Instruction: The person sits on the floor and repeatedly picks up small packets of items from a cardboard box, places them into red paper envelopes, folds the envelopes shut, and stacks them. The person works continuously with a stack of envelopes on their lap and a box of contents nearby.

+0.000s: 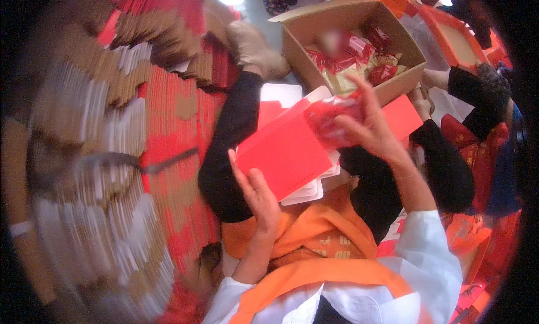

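Across my lap, a flat red carton is tilted up to the right. My left hand grips its lower left end, with fingers along the edge. At the carton's upper right end lies a shiny red, clear-wrapped packet, smeared by motion. Over that packet my right hand has its fingers spread, the thumb side touching or very near it. Whether the packet is partly inside the carton I cannot tell. White-edged cards or flaps show beneath the carton, and another red piece sticks out behind my right hand.
Just beyond my hands stands an open brown cardboard box with several red and cream wrapped packets. Dense stacks of red, brown and white folded cartons fill the left side. An orange-red open box and another person's dark sleeve are at upper right.
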